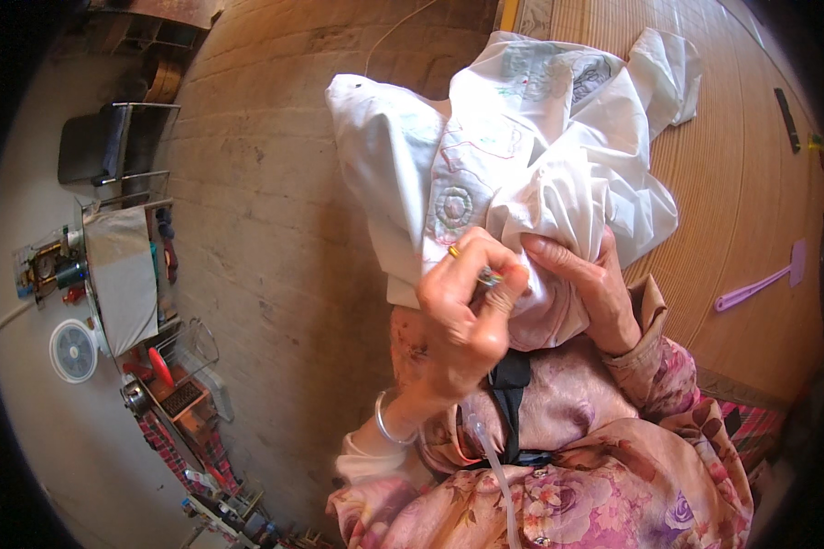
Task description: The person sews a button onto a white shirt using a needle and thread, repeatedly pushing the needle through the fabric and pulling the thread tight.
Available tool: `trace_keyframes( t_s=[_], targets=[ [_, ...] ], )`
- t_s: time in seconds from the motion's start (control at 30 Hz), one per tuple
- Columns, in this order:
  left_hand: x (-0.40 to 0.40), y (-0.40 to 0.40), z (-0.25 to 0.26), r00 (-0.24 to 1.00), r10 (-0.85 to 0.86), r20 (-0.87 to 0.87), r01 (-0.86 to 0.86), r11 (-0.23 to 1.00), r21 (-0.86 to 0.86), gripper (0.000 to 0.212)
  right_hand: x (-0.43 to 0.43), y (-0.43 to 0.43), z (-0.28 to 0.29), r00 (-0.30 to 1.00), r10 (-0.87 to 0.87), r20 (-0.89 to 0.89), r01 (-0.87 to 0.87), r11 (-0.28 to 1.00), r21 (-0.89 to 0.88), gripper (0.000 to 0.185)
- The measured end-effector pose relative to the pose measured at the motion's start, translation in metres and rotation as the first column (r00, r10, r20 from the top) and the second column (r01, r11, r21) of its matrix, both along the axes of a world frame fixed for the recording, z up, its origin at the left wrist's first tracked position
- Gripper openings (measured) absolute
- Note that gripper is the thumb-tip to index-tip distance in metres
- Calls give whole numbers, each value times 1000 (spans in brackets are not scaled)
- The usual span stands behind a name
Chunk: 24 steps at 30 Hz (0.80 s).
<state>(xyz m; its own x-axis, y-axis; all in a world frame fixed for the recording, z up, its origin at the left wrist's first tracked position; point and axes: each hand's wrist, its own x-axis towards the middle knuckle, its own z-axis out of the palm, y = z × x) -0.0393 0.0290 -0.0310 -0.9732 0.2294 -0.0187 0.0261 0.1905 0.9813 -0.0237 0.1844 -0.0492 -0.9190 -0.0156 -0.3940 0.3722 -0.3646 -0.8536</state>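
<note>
A large white cloth with stitched and drawn coloured outlines lies bunched before me, partly over the lap and partly on the ribbed mat. My right hand grips a gathered fold, its thumb on top and the other fingers mostly hidden. My left hand is curled at the near edge of that fold, thumb and forefinger close together. A small shiny multicoloured item shows between them; whether it is held or worn cannot be told. One finger bears a yellow ring-like band, and a bracelet circles the wrist.
A purple plastic swatter and a dark strip lie on the ribbed mat to the right. Leftwards, beyond the brick floor, are a chair, a cloth-covered table and a fan. A clear tube crosses my clothing.
</note>
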Motion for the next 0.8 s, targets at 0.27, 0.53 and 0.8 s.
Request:
trace_keyframes(
  t_s=[0.27, 0.53, 0.8],
  targets=[
    [0, -12, 3, 987, 25, 159, -29, 999, 23, 16, 2, -2, -3, 995, 66, -75, -60, 995, 76, 19],
    [-5, -4, -1, 921, -69, -383, 6, 986, -164, 13, -2, 0, -8, 991, 130, -42, -129, 991, 29, 20],
    [2, -8, -10, 957, -139, -256, 61, 955, -291, 13, 2, -1, -9, 990, 131, -46, -124, 982, 140, 17]
  ],
)
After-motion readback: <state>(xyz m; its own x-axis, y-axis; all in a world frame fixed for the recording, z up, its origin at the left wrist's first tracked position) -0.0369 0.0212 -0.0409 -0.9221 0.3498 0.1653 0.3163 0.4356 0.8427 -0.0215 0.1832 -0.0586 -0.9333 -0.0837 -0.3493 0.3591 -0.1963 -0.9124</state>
